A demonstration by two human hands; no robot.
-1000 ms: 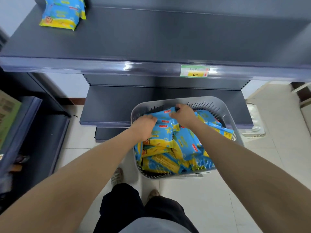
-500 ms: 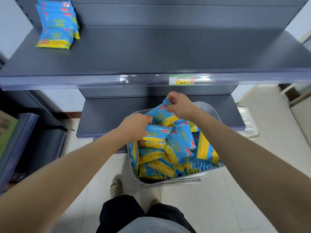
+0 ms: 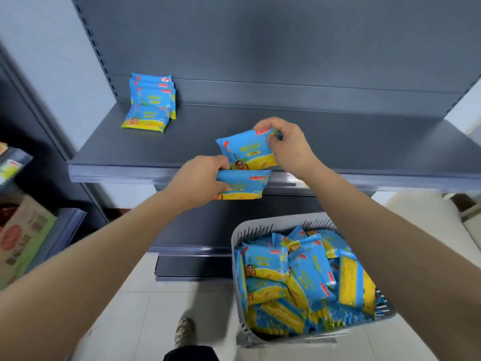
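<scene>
Evidently mid-carry, the right hand [image 3: 289,147] pinched the upper packet [image 3: 247,152] and the left hand [image 3: 200,183] gripped the lower packet [image 3: 242,185] at the front edge of the shelf [image 3: 208,138]; both would best be laid flat, squared beside the stack [image 3: 151,105].

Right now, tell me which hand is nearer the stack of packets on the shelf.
Left. The left hand, gripping a packet at the front edge of the shelf, is right of the stack; the right hand, holding another packet, is farther right.
</scene>
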